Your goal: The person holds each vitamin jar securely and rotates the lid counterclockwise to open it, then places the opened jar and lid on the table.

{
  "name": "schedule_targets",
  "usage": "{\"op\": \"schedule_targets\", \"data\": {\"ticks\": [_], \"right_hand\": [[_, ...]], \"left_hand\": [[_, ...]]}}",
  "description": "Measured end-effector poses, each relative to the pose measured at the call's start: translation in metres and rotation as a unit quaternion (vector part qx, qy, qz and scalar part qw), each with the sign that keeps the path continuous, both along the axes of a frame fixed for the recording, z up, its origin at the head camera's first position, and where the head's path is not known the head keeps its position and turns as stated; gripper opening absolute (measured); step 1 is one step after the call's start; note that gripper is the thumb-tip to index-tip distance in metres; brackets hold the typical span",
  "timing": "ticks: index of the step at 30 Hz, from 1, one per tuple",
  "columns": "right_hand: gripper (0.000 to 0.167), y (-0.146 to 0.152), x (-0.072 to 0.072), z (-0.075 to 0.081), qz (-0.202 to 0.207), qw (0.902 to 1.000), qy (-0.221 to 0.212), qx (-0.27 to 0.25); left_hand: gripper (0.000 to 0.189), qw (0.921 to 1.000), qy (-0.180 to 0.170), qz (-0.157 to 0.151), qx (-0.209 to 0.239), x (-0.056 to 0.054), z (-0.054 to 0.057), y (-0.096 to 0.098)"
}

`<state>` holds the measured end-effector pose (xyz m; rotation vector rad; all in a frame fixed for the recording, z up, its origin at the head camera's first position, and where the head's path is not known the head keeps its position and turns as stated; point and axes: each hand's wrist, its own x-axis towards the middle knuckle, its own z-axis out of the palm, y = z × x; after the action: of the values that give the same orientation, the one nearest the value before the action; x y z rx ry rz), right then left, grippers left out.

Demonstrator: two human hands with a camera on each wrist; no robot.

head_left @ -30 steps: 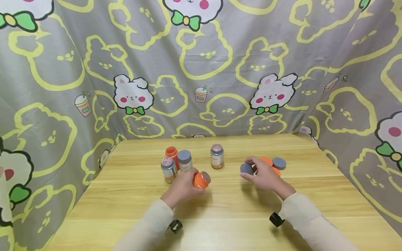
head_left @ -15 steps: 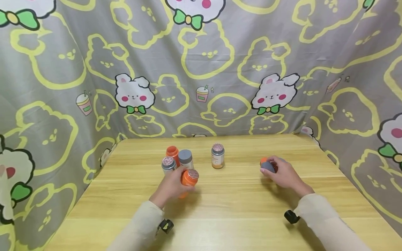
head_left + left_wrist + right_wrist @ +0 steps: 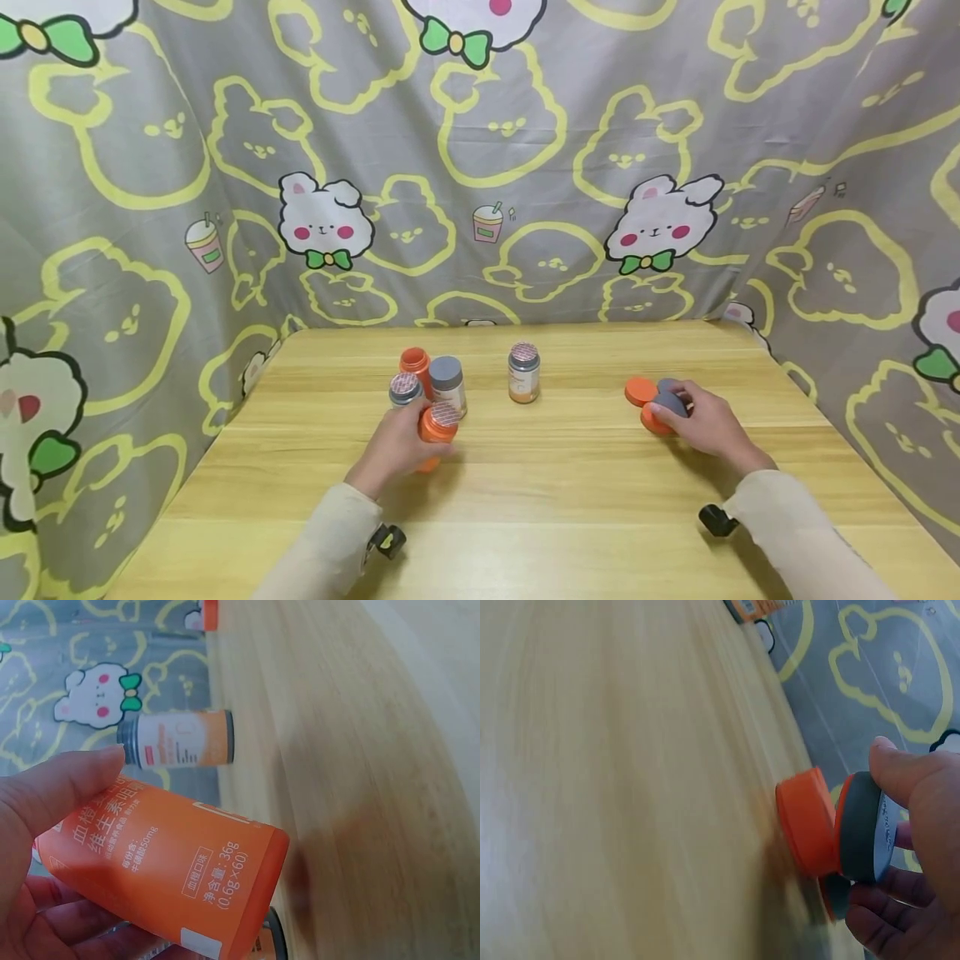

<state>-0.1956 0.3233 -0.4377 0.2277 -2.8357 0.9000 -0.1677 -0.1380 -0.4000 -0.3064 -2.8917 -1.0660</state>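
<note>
My left hand (image 3: 392, 448) grips an orange bottle (image 3: 439, 425) with a foil seal across its mouth. In the left wrist view this orange bottle (image 3: 169, 862) hangs tilted, thumb on one side and fingers beneath. Right behind it stand a foil-sealed grey bottle (image 3: 406, 386), a grey-capped bottle (image 3: 447, 377) and an uncapped orange bottle (image 3: 414, 360). On the right, my right hand (image 3: 714, 427) pinches a grey cap (image 3: 670, 406) by its rim. That held grey cap (image 3: 864, 825) overlaps the loose caps. Two orange caps (image 3: 641, 391) and another grey cap (image 3: 666, 384), partly hidden, lie there.
Another foil-sealed grey bottle (image 3: 523, 377) stands alone near the table's middle back. The wooden table (image 3: 540, 508) ends at a patterned curtain (image 3: 525, 250) that hangs behind it and along both sides. A small black device (image 3: 717, 520) sits by the right sleeve.
My left hand has carried the orange bottle left, close to the grouped bottles, and turned it more upright. My right hand has moved right with the grey cap, over to the loose caps.
</note>
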Motion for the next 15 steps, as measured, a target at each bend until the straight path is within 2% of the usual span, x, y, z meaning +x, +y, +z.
{"op": "schedule_targets", "data": {"ticks": [9,15], "right_hand": [[0.055,0.015,0.001,-0.007,-0.017,0.9997,-0.001,0.016],[0.060,0.020,0.001,-0.009,-0.021,0.9995,-0.010,0.023]], "left_hand": [[0.059,0.9999,-0.003,0.006,-0.011,-0.002,0.000,-0.002],[0.062,0.9997,-0.010,0.017,-0.017,-0.001,0.001,-0.002]]}}
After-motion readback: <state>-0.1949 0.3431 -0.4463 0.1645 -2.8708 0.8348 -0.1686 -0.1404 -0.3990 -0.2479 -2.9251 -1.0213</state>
